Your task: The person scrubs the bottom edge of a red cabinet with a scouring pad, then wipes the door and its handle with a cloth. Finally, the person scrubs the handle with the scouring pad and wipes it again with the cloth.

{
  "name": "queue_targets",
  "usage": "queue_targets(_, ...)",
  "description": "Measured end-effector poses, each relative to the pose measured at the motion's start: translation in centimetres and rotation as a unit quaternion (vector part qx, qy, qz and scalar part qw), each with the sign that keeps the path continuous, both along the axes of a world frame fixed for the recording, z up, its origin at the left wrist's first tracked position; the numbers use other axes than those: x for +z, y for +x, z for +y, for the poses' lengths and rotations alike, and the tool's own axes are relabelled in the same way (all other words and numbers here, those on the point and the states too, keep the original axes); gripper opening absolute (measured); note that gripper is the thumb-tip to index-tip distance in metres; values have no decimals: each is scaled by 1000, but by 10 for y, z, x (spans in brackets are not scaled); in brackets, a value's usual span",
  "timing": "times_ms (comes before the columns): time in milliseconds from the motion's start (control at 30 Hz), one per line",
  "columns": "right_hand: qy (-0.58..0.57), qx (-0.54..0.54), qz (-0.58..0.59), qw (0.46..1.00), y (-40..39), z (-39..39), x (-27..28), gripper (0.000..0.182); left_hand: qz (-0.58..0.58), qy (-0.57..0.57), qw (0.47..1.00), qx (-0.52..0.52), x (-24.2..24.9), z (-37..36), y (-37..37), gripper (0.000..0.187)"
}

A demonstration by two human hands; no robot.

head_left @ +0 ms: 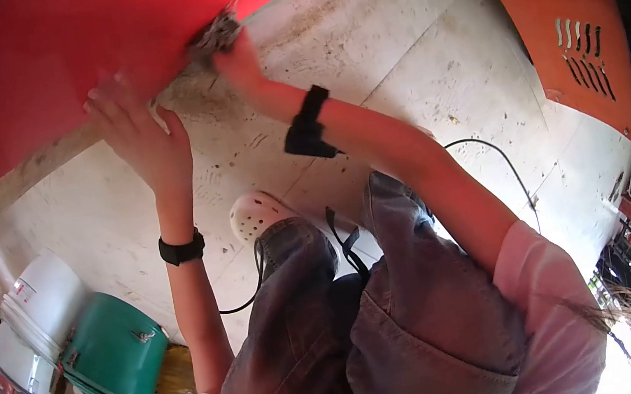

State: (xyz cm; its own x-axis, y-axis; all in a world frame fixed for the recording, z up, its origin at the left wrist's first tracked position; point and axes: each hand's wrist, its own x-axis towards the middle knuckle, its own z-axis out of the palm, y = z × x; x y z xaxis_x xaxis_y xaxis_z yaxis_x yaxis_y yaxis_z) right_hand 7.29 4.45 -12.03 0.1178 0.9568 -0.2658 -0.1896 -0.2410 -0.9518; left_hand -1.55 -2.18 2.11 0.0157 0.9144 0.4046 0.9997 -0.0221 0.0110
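Observation:
My left hand [144, 142] lies flat with its fingers apart against the lower edge of a large red panel [81, 44]. To its right, my right hand [236, 58] is closed on a dark, ragged wad [216, 35] with greyish frayed ends. The wad is at the panel's lower edge, and blur hides whether it is a rag or a brush. Part of the right hand's fingers is also smeared. Black bands are on both wrists, the left one [182, 248] watch-like and the right one [307, 127] carrying a small black box.
Below the panel lies a stained, pale floor [414, 88]. An orange panel with slots [551, 7] stands at the right. A black cable [505, 157] crosses the floor near my white clog [258, 215]. A green container [116, 351] is at the lower left.

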Motion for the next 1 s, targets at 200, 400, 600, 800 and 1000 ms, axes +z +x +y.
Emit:
queue_targets(200,-378,18,403,833,-20,2,24,33,6,-16,1000,-1,2,-1,0,63)
queue_targets(400,-320,-125,420,840,55,36,-35,17,20,-21,1000,0,1,-1,-4,64)
queue_targets(600,-170,-307,321,879,117,48,1,28,-4,-8,1000,4,-3,2,0,65)
queue_targets(800,-151,-223,293,917,63,36,14,40,3,-14,1000,8,-5,4,2,65)
queue_targets(1000,-213,-95,339,911,-21,4,-19,51,20,-10,1000,1,-7,5,3,67)
